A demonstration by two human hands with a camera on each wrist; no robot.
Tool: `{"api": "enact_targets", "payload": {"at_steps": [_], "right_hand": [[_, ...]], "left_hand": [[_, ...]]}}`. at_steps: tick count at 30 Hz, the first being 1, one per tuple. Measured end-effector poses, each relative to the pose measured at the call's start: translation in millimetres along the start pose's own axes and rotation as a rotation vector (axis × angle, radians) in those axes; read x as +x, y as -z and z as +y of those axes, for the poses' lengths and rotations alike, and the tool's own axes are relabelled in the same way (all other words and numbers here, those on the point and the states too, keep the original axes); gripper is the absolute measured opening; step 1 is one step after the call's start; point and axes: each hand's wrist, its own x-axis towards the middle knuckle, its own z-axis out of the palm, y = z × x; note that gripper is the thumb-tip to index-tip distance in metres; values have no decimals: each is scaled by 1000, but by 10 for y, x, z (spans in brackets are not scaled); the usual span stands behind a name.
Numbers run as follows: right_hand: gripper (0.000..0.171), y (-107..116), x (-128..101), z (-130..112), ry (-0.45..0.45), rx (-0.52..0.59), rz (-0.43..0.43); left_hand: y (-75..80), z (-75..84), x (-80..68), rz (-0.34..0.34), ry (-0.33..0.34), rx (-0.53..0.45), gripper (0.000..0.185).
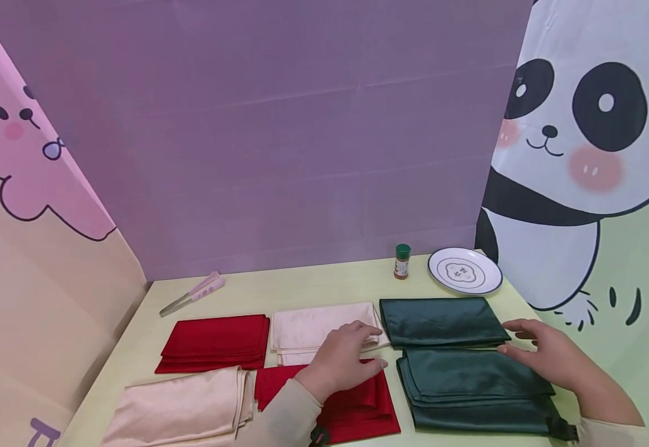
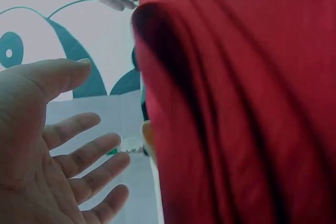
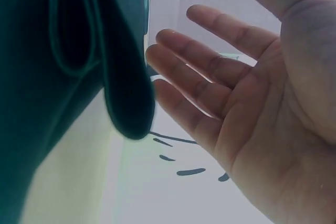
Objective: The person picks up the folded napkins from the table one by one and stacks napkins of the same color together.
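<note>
Folded cloths fill the lower middle of the head view. Left hand (image 1: 340,360) hovers flat, grip spread, over the near red cloth (image 1: 352,406). Right hand (image 1: 548,355), fingers likewise spread (holding nothing), rests at the near green cloth (image 1: 469,388) edge. A careless brush could probably slide these slippery folds askew on the counter (image 1: 313,288).

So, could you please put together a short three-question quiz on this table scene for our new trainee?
1. True or false: the left hand grips the tongs.
2. How many folded cloths lie on the table?
A) four B) six C) eight
3. Fill in: the small jar stands just left of the ____.

Key
1. False: its open fingers hover over the near red cloth.
2. B: two red, two cream, two dark green.
3. The plate.
</note>
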Motion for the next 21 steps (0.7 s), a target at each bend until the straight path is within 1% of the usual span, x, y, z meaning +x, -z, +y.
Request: {"api": "enact_targets", "payload": {"at_steps": [4, 8, 12, 14, 18, 21], "right_hand": [[72, 20, 5, 39, -36, -5, -30], [75, 35, 15, 73, -72, 2, -74], [73, 33, 5, 93, -71, -4, -80], [71, 23, -1, 113, -57, -14, -74], [66, 9, -11, 157, -22, -27, -56], [64, 5, -9, 190, -13, -31, -55]], "left_hand": [[-107, 28, 27, -31, 10, 5, 59], [-160, 69, 55, -61, 38, 2, 62], [-162, 134, 81, -86, 57, 14, 62], [-170, 156, 100, -90, 56, 13, 60], [-210, 173, 141, -84, 58, -37, 55], [-261, 172, 173, -81, 82, -105, 52]]}}
